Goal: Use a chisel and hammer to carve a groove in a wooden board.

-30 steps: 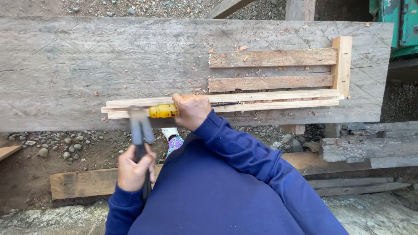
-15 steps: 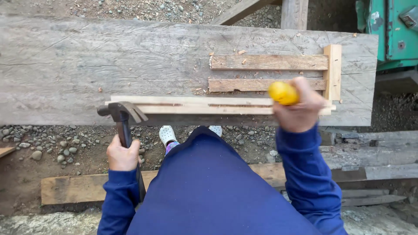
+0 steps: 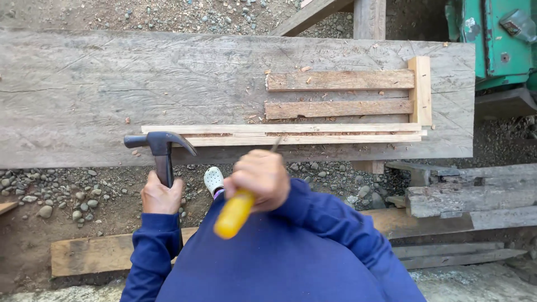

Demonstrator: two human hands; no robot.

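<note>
Left hand (image 3: 161, 196) gripped the hammer (image 3: 160, 146) upright, head over the plank (image 3: 168, 84) edge; right hand (image 3: 258, 178) clenched round the yellow-handled chisel (image 3: 235, 212), just below the slats (image 3: 291, 134).

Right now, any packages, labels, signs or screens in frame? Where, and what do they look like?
None in view.
Nearest candidate: green machine, top right corner, boxy painted metal with a small grey fitting; no label can be made out.
Plank, slats, hammer and yellow-handled tool: all bare.
</note>
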